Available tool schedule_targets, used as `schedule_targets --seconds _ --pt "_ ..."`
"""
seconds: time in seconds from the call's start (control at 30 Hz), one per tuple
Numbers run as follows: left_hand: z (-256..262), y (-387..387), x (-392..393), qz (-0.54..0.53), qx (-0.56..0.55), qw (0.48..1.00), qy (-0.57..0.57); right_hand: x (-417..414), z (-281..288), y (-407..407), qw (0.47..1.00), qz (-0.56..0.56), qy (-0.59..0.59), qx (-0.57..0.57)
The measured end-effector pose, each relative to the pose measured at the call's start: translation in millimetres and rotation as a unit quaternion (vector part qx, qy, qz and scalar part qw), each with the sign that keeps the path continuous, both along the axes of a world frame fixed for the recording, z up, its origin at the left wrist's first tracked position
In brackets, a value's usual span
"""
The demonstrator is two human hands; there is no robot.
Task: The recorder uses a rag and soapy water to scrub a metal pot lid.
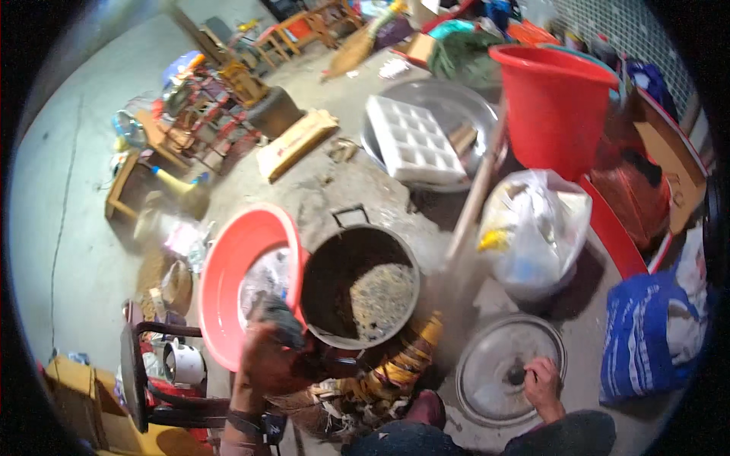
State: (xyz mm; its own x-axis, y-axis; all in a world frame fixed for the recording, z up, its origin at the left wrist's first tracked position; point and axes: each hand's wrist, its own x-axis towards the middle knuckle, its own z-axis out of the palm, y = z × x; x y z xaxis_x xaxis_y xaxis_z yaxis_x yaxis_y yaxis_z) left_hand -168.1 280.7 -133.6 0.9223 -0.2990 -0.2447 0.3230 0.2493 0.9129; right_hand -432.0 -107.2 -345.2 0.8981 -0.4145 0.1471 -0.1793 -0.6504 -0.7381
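A deep metal pot (319,273) stands on the floor before me, with a pale, speckled, grainy mass (385,302) inside on its right. My left hand (265,347), blurred, has a dark grey-green cloth (279,319) in its fingers, between the pot and a pink plastic basin (214,285). That basin tilts against the pot's left side and holds cloudy, foamy liquid. My right hand (544,382) is at the knob of a round metal lid (485,370) lying on the floor at the right. Its fingers are curled at the knob; the grip is partly hidden.
A straw broom (410,359) lies close below the pot. At the right stand a white plastic bag (530,228), a blue bag (639,342) and a red bucket (553,114). A wide metal basin (370,137) bears a white compartment tray (416,142). A dark-framed chair (134,370) stands at the left.
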Motion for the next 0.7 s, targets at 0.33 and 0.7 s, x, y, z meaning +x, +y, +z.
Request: schedule_targets --seconds 0.33,0.7 --pt "-111 -180 -68 -0.430 0.128 0.890 0.079 18 57 -1 0.875 0.127 0.141 0.445" --pt "-161 -211 -106 -0.432 0.110 0.877 0.179 8 56 5 0.859 0.043 0.173 0.481"
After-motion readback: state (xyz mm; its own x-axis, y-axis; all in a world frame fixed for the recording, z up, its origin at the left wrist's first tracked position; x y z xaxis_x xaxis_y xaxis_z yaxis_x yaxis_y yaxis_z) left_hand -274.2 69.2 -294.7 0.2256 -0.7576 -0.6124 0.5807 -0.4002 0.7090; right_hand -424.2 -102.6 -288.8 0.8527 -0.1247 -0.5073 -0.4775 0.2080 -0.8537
